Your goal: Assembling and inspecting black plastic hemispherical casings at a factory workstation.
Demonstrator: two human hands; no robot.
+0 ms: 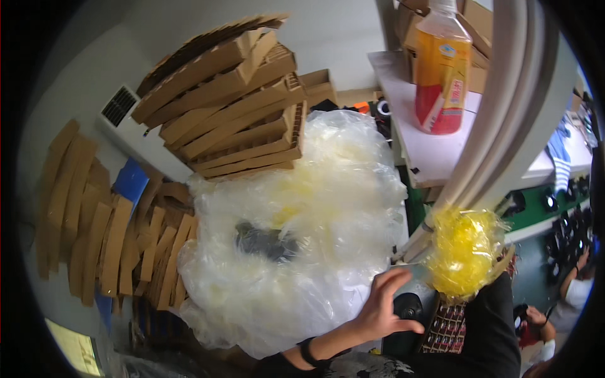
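My left hand (pixel 383 307), with a dark band at the wrist, is raised with thumb and fingers spread apart and nothing between them. To its right, a crumpled bundle of yellow plastic (pixel 465 252) in clear shiny film is held up. Behind the bundle's lower right edge shows a small part of my right hand (pixel 502 263), which holds it; most of its fingers are hidden. A big heap of clear plastic bags (pixel 302 208), with yellowish and dark contents showing through, lies ahead and left of my left hand.
Cardboard trays or dividers (pixel 233 107) are stacked behind the heap; more cardboard pieces (pixel 113 233) stand at left. A drink bottle (pixel 443 75) stands on a white shelf (pixel 428 151) beside thick pale pipes (pixel 485 132). A divided crate (pixel 444 327) sits below. Other people (pixel 542 324) work at far right.
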